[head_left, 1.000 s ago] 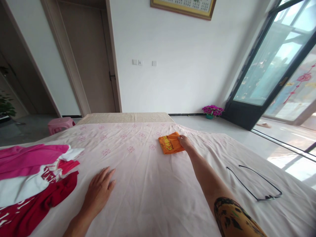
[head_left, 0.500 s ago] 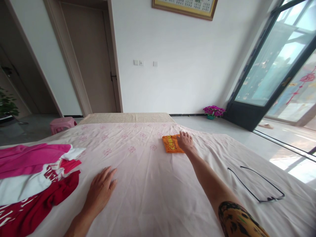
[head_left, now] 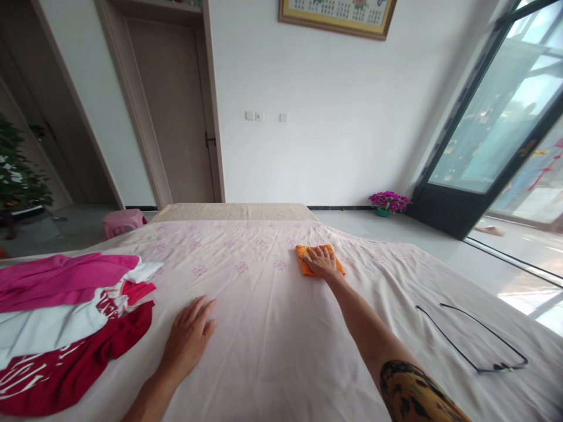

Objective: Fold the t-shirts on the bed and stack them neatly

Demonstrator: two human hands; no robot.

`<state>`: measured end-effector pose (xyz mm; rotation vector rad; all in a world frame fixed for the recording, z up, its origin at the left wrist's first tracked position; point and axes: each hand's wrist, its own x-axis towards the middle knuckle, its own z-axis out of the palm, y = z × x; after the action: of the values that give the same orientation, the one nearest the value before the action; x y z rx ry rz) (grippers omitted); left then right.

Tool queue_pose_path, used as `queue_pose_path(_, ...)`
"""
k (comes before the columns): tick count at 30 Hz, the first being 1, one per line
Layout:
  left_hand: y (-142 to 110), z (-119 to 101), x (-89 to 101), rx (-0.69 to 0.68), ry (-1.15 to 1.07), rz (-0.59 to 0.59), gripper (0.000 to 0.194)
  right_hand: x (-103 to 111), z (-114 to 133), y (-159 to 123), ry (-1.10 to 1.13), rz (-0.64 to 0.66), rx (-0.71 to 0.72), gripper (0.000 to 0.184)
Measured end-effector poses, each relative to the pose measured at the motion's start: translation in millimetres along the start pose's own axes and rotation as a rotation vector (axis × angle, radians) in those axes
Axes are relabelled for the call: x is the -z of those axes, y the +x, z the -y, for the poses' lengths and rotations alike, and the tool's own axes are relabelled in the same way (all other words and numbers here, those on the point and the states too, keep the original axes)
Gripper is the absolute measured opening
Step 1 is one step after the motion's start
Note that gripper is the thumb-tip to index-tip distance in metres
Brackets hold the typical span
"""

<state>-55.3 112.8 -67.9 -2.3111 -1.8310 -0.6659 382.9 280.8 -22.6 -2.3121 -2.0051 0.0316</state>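
A folded orange garment [head_left: 339, 266] with yellow lettering lies on the pale pink flowered sheet [head_left: 264, 328]. Over its top rests my right hand [head_left: 322, 262], palm down with the fingers spread, covering most of the lettering. My left hand [head_left: 190, 331] is nearer to me on the sheet, holding nothing, its fingers stretched out and slightly apart. To its left is a pile of unfolded clothes: a magenta garment [head_left: 70, 278], a white one [head_left: 48, 328] and a dark red one [head_left: 88, 366] with white lettering.
Black-framed glasses [head_left: 479, 369] lie on the sheet at the right with their temples unfolded. Beyond the left side stands a pink plastic stool [head_left: 124, 221]. Purple flowers [head_left: 389, 202] in a green pot stand on the floor near the glass door [head_left: 466, 146].
My right hand has shifted from the garment's right edge onto its middle and now lies flat over the lettering. My left hand keeps its place on the sheet. The view has shifted slightly.
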Motion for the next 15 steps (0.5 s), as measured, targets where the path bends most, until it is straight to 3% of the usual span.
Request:
queue_pose_path(4, -1, -2, 1.1, 0.025, 0.001, 0.004, 0.044, -4, -7, -2, 0.007, -0.025, -0.073, 0.066)
queue_pose_path(11, 0, -7, 7.6, 0.05, -0.033, 0.012, 0.042, -8, -14, -4, -0.007, -0.015, -0.069, 0.064)
queue_pose_path(15, 1, -9, 11.5, 0.063, -0.085, 0.008, 0.041, -5, 12, -34, -0.03, -0.199, -0.054, 0.062)
